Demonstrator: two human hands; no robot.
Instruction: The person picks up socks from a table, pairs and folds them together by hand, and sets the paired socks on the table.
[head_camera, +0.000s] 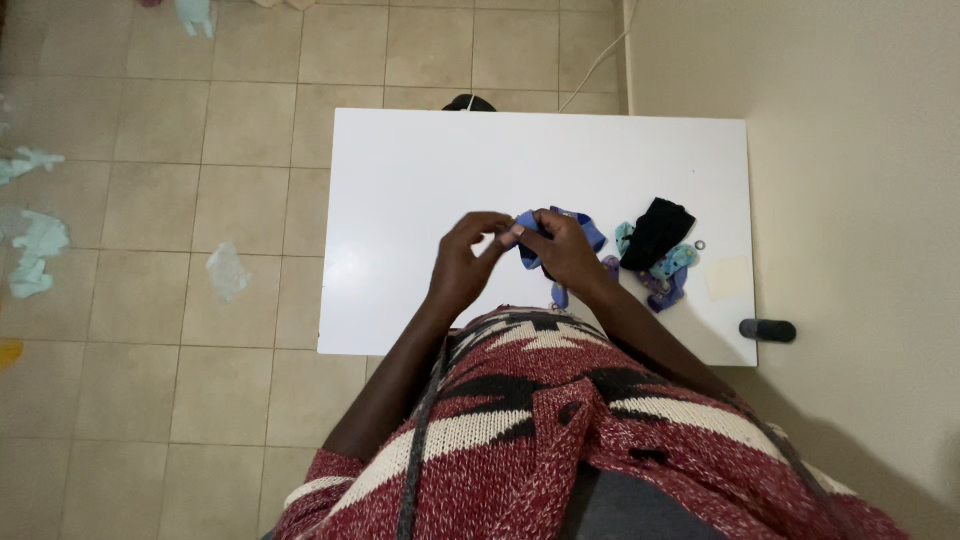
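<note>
Beige floor tiles (160, 150) run under a white desk (420, 170) pushed against a cream wall (850, 120). Pale blue cloth scraps (35, 250) lie scattered on the floor at my left, and a cord (595, 62) trails along the wall. Above the desk's near middle, my left hand (465, 265) and right hand (565, 250) each have a closed grip pinching a blue sock (590, 232). Just beside it lie a black sock (657, 232) and patterned teal socks (672, 270). A dark cylinder (768, 330) sits off the desk's right corner.
</note>
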